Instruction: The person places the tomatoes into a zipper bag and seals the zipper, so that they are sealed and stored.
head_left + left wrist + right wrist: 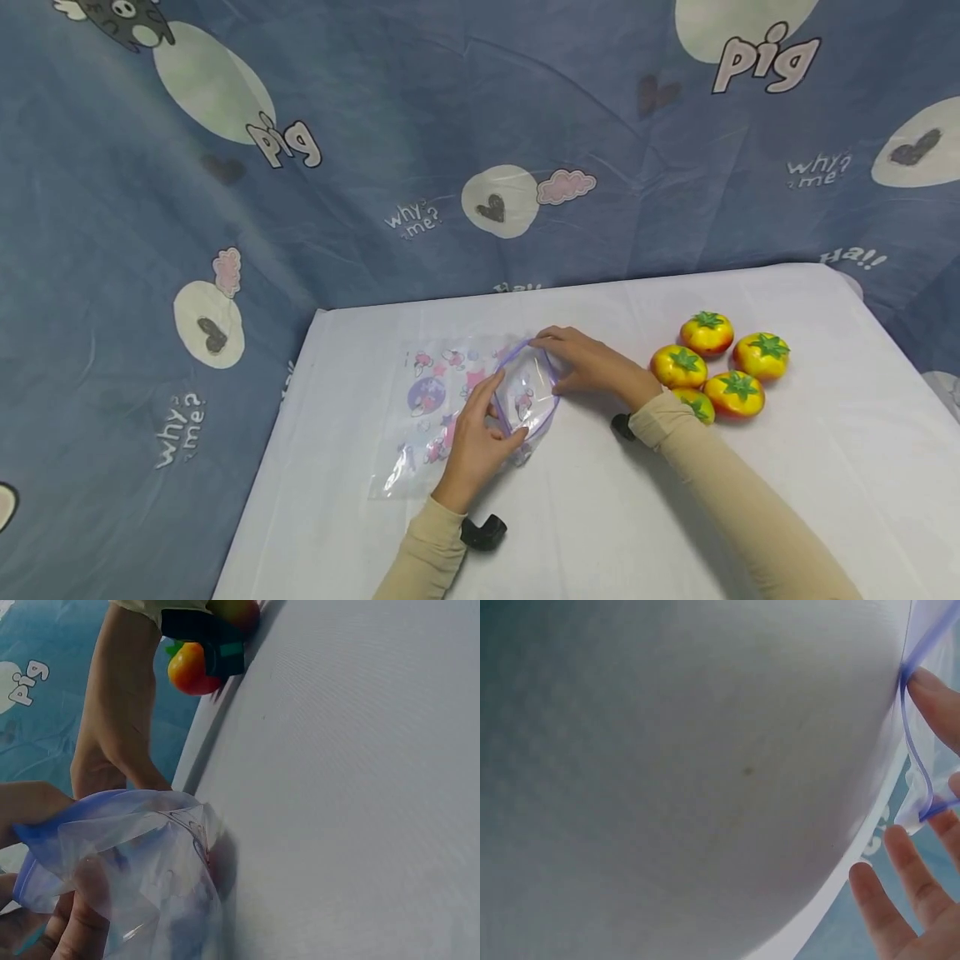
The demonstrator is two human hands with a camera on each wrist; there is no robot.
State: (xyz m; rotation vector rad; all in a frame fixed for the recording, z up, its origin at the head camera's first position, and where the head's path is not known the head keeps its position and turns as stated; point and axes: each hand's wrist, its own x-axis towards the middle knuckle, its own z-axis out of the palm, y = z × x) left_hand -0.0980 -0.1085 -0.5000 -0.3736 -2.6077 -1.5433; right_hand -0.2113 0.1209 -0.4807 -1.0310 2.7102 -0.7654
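A clear zip bag (427, 433) printed with pink and purple pictures lies on the white table, its purple-edged mouth gaping on the right side. My left hand (480, 442) grips the near left part of that mouth. In the left wrist view, some of its fingers (88, 900) show through the plastic. On the far right of the mouth, my right hand (588, 362) holds the rim with thumb and forefinger. Seen from the right wrist, the thumb (930, 697) presses the purple edge while other fingers (877, 907) stand spread off the bag. No fruit shows inside the bag.
Several yellow-red, tomato-like fruits (735, 393) with green leafy tops sit grouped at the right, close beyond the right forearm. The white table (592, 517) meets a blue printed cloth backdrop (420, 108) at its far edge. Black wrist straps (486, 533) hang under the sleeves.
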